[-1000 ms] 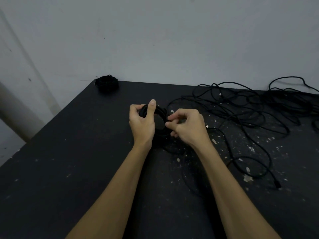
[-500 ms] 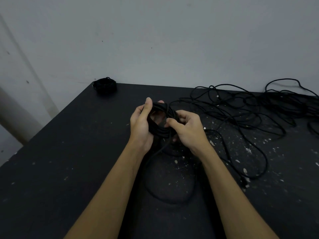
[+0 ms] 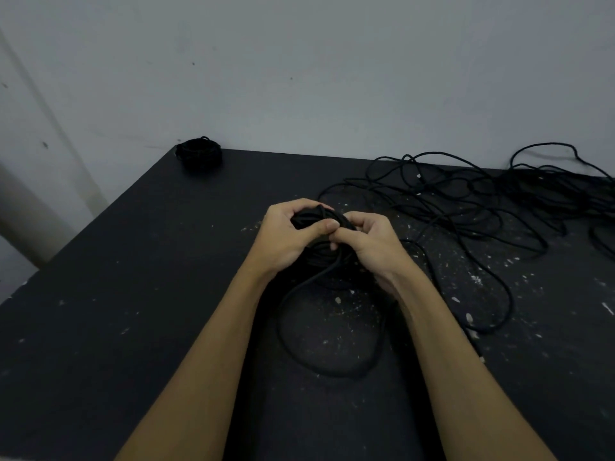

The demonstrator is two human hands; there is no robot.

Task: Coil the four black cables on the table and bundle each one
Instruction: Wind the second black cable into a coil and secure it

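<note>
Head view, nearest first: two bare forearms enter from the bottom edge, cut off below the elbows, and meet over the middle of the black table [image 3: 133, 294]. Between them a slack loop of cable [image 3: 286, 334] lies on the paint-flecked top; its right side is hard to trace against the dark surface. One strand rises from it into the coil [image 3: 322, 257], a black bundle held just above the table and largely hidden by the hands. The left hand [image 3: 286, 234] is closed around the coil's left side, thumb laid across the top. The right hand [image 3: 369, 241] is curled on the right side, fingertips pinching at the coil beside the left thumb; what exactly they pinch cannot be made out. Farther right, loose cables [image 3: 466, 207] sprawl in a tangle that runs off the right edge, individual cables impossible to separate. At the far left corner sits a finished bundle [image 3: 199, 154], small and dark against the pale wall [image 3: 299, 78].
</note>
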